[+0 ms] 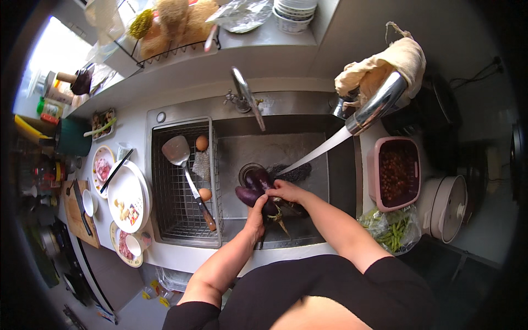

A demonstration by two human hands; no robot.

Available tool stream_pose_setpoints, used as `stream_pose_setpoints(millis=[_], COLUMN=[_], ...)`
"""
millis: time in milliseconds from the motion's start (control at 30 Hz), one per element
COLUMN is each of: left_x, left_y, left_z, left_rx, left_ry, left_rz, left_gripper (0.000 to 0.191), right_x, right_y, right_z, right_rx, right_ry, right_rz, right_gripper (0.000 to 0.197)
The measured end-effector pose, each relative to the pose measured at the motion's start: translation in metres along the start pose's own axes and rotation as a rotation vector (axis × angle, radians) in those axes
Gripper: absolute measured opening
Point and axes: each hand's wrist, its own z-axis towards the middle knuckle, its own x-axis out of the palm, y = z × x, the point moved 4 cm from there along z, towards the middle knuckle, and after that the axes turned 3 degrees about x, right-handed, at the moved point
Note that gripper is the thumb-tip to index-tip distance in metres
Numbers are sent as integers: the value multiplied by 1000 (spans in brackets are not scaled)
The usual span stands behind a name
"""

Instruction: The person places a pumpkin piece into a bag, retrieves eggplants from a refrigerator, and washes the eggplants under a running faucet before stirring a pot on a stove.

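Note:
Dark purple eggplants (259,180) are bunched in both my hands over the stainless steel sink (243,144), stem ends towards me. My left hand (256,216) grips the bunch from the near left, thumb on top. My right hand (288,192) holds it from the right, its fingers near the left thumb. A water stream (315,152) runs from the large chrome faucet (371,107) and lands just beyond my right hand. Close behind the eggplants is the round sink drain (247,173), partly covered by them. How many eggplants there are is partly hidden.
A wire basket (173,227) in the sink's left side holds a spatula (192,177) and eggs (201,142). A second faucet (247,99) rises behind. Left are plates (119,177) and a knife (82,208); right, a pink basket (373,177) and bagged green pods (394,235).

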Motion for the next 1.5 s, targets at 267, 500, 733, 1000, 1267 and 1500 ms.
stream_pose_setpoints(millis=[267,500,733,1000,1267,1500], left_x=[13,71,-7,-11,60,98], left_y=[31,15,53,21,-30,-26], left_z=[26,76,93,91,99,96], left_rx=[269,214,-33,-175,383,-95], left_ry=[-251,33,-80,54,-127,272], left_rz=[237,549,202,1066,533,-374], left_gripper=[80,66,46,35,34,30], right_x=[-14,-97,-72,-32,-5,-40], right_y=[-37,-32,-8,-11,28,27], right_z=[7,-17,-26,-35,-81,-84], right_rx=[-9,-11,-20,-168,-251,-224], right_ry=[-31,-450,-461,-444,-529,-199], right_rz=[-50,-19,245,-4,-152,488], right_gripper=[42,60,75,76,75,58])
